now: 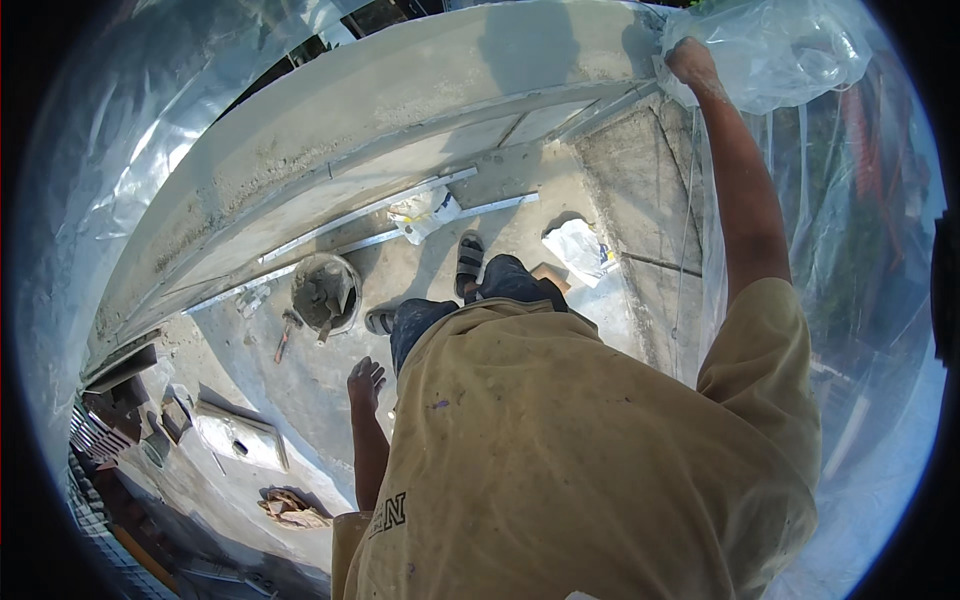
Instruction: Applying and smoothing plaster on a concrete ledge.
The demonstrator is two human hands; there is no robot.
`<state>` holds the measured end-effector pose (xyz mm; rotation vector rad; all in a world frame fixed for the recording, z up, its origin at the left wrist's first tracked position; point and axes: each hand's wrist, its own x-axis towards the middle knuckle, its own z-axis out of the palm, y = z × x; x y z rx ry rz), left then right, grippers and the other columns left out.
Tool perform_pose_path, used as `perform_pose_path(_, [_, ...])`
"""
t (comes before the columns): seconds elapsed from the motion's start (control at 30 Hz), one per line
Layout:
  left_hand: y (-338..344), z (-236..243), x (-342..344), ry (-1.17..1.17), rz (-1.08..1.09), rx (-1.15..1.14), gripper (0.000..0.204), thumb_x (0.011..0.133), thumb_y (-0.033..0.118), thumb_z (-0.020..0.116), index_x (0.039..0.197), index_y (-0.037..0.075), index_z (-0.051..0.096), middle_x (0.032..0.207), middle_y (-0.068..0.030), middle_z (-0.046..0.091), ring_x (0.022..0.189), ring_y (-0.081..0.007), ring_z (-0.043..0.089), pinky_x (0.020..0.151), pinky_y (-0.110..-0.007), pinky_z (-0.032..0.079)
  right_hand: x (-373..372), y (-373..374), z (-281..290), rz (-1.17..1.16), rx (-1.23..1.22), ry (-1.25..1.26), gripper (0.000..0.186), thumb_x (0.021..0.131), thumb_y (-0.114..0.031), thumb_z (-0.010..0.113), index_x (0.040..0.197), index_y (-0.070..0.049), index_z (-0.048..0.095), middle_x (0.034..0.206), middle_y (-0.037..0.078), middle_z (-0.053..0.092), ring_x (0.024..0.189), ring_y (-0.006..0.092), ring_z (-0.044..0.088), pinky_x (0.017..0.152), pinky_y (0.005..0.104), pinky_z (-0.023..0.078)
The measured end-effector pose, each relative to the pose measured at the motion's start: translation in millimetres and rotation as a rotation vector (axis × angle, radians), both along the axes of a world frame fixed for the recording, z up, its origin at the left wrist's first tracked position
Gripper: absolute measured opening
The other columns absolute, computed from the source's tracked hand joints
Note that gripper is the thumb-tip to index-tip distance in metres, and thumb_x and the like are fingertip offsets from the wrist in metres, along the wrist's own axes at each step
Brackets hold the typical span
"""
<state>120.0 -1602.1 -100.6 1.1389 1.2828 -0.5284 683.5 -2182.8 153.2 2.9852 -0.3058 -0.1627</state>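
Observation:
My right hand (pixel 692 62) is raised at the far right, by the end of the wall's top. Its fingers are closed on the edge of a clear plastic sheet (pixel 790 60), which bunches beside it and hangs down on my right. My left hand (pixel 366 383) hangs low beside my left leg, fingers apart and holding nothing. Nearest to it on the floor are a bucket (pixel 338 275) with grey mortar and a tool inside, and a hammer-like tool (pixel 284 338) with a reddish handle.
A plastered low wall (pixel 420 90) curves across in front. Along its foot lie long metal straightedges (pixel 500 204) and a white bag (pixel 425 212). Another white bag (pixel 577 250) lies near my feet. Boards (pixel 240 437) and crumpled brown paper (pixel 292 508) are at left.

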Motion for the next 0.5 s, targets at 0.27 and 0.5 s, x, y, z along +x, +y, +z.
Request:
perform_pose_path(0.27, [-13,3,-21,0.042,0.045,-0.012,0.049,0.093,0.029,0.049,0.133,0.003,0.039,0.127,-0.0178,0.05,0.109,-0.0288,0.055,0.085,-0.04,0.045,22,22,-14,0.01,-0.018,-0.012,0.033,0.079,-0.013,0.05,0.106,0.0,0.063,0.115,0.022,0.058,0.11,0.0361,0.054,0.093,0.0423,0.044])
perform_pose_path(0.5, [-1,-1,-33,0.052,0.089,-0.028,0.047,0.093,0.029,0.049,0.132,0.005,0.042,0.124,-0.0169,0.053,0.106,-0.0267,0.056,0.083,-0.038,0.045,18,60,4,0.208,-0.13,0.098,0.032,0.078,-0.011,0.052,0.105,0.002,0.062,0.109,0.022,0.061,0.105,0.0344,0.058,0.09,0.0414,0.046])
